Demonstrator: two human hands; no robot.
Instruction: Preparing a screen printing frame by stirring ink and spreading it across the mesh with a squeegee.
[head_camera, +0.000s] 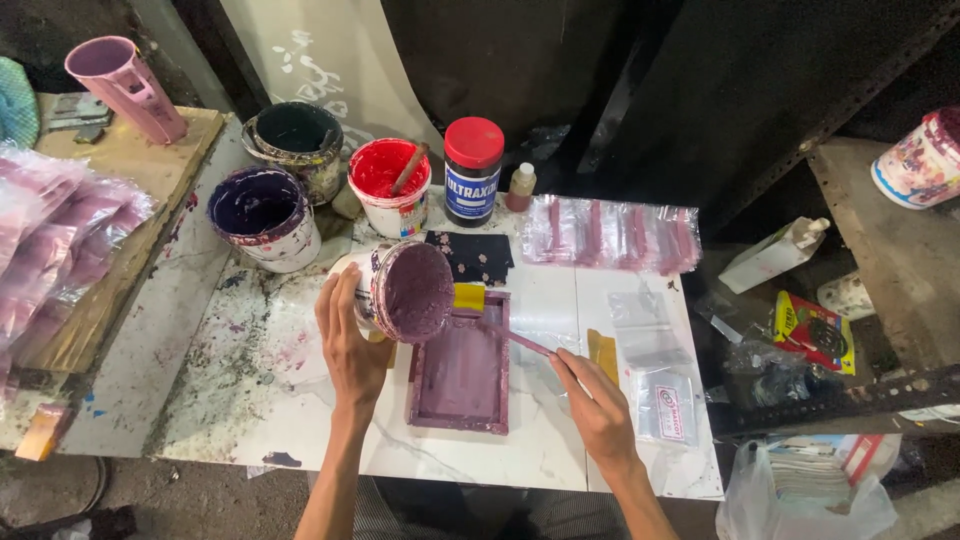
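the left hand (350, 345) was closed around a tipped paint tub (405, 290) of mauve paint, its open mouth facing the camera above the top left corner of a small screen-printing frame (462, 365). the frame lay flat near the middle of the white marble-look table (200, 340), its mesh smeared mauve. the right hand (600, 410) pinched a thin stirring stick (515, 340) between thumb and fingers, the stick running up and left to the tub's lip; whether its tip touched the paint could not be told.

toward the far edge of the table stood a tub of dark purple paint (263, 215), a grimy dark tub (296, 145) behind it, a white tub of red paint (390, 185) with a stick standing in it, a blue jar with a red lid (473, 170) and a small brown bottle (520, 187). a black cloth speckled with paint (470, 255) lay just behind the frame. clear plastic bags (612, 235) with pink items lay at the far right corner, and more small clear bags (655, 375) sat along the right edge, just beside the right hand. a pile of pink bagged goods (60, 240) rested on a wooden board off the left edge, with a mauve jug (125, 88) at its far end.
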